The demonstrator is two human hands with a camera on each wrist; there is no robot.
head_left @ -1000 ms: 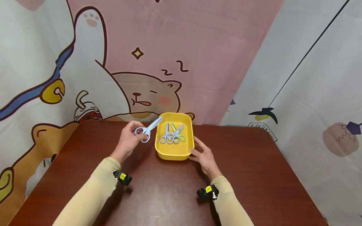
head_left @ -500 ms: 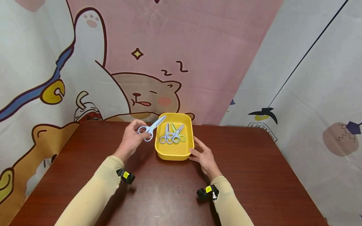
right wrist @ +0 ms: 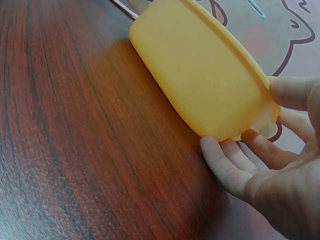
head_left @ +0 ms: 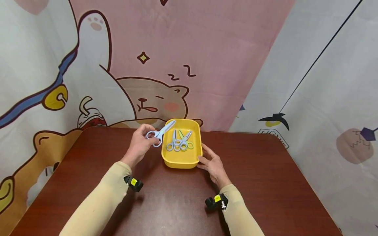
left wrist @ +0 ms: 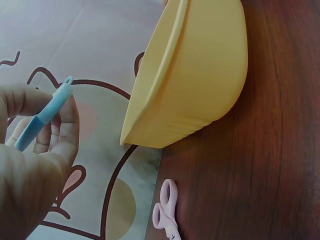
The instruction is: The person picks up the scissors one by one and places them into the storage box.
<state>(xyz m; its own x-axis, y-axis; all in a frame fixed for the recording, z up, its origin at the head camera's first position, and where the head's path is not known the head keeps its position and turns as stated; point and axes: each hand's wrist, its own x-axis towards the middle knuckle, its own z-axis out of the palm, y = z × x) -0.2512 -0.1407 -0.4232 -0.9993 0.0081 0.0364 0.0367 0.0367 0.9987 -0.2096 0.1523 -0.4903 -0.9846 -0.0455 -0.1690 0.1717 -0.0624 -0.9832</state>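
A light blue pair of scissors [head_left: 160, 133] is pinched by the handles in my left hand [head_left: 140, 144]. Its closed blades point up and right, over the left rim of a yellow bin [head_left: 180, 159] in the head view. Several scissors [head_left: 177, 144] with blue-grey and green handles lie inside the bin. My right hand [head_left: 214, 166] touches the bin's right side near the front corner, fingers spread and fairly straight. The right wrist view shows its fingertips [right wrist: 210, 142] against the bin wall. Pink scissors [left wrist: 168, 207] appear on the table in the left wrist view.
The bin stands near the back edge of a dark reddish-brown table [head_left: 174, 203]. A curtain [head_left: 224, 65] with cartoon bears hangs right behind that edge. Wrist cameras [head_left: 133, 183] are strapped to both forearms.
My left hand has moved slightly right, bringing the blue scissors' tips from the bin's left edge to over its rim. The right hand and bin have stayed in place.
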